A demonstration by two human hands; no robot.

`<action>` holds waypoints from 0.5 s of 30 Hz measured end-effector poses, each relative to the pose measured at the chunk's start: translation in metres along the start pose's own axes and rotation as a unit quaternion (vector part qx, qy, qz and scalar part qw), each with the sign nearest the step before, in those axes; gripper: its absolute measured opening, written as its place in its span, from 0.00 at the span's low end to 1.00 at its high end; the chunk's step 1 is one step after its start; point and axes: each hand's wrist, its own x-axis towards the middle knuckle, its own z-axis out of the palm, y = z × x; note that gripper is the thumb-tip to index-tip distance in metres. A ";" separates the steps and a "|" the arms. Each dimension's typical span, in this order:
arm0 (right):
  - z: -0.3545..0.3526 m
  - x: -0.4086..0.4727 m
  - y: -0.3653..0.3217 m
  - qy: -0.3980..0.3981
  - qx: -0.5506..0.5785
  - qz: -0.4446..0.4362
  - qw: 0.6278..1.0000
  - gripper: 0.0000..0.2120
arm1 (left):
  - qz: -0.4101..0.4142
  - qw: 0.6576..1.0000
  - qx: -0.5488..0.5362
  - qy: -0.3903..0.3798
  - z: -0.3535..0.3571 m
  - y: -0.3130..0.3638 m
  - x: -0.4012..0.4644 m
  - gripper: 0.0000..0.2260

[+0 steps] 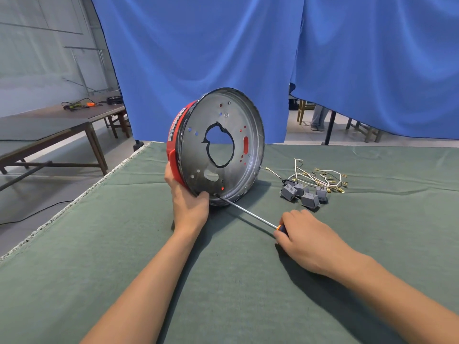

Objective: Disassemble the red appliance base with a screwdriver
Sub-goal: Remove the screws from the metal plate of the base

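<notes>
right hand (306, 240) first: fingers curled down tight around the screwdriver (248, 213) handle, and the hand covers nearly all of it, only a sliver of orange and black peeks out at the knuckles. the bare metal shaft runs up and left from there, low over the cloth, and its tip sits at a small screw on the lower inner wall of the base, though the tip itself is too small to make out clearly.

over to the left hand (189, 202): thumb hooked over the lower rim just beside the screwdriver tip, palm against the red outer wall. the other fingers wrap behind the shell and are hidden, so how they lie there can't be told.

the red appliance base (218, 147) stands tipped up on its edge on the green cloth table (99, 244), open metal inside facing the camera, a ragged black-edged hole through its middle showing blue behind. only a strip of red side shows at left, with a label too blurred to read.

to the right, well apart from the base, a tangle of white wires (320, 176) with brass ends lies beside a cluster of small grey blocks (304, 193). blue curtain (198, 45) hangs behind; someone's legs show under its hem at far right, the rest cut off.
</notes>
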 end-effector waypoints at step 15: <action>-0.001 -0.013 0.021 0.041 -0.021 0.019 0.999 0.11 | -0.005 1.000 0.023 -0.002 -0.001 -0.002 0.000 0.41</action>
